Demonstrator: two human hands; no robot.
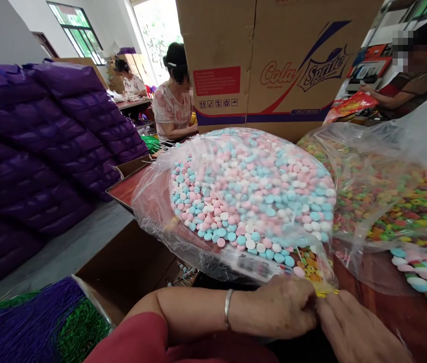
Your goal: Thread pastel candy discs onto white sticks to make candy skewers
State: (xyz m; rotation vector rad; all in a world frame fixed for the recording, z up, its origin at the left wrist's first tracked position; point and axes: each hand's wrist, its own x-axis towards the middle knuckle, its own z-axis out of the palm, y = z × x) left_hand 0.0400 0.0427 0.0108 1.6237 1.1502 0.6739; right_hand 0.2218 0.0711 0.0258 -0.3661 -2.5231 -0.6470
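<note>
My left hand (279, 307), with a silver bangle on its wrist, and my right hand (357, 327) meet at the bottom of the view. Their fingertips pinch a small clear packet with a yellow edge (324, 291). Just beyond lies a big clear plastic bag of pink, blue and white round candies (251, 191). A second open bag holds mixed multicoloured candies (383, 201). Twisted pastel marshmallow ropes (425, 282) lie to the right.
A stack of purple bags (39, 151) fills the left. A Cola Sprite cardboard box (273, 60) stands behind the candy. Green and purple thread bundles (35, 327) sit bottom left. Other people work at the back and at the upper right.
</note>
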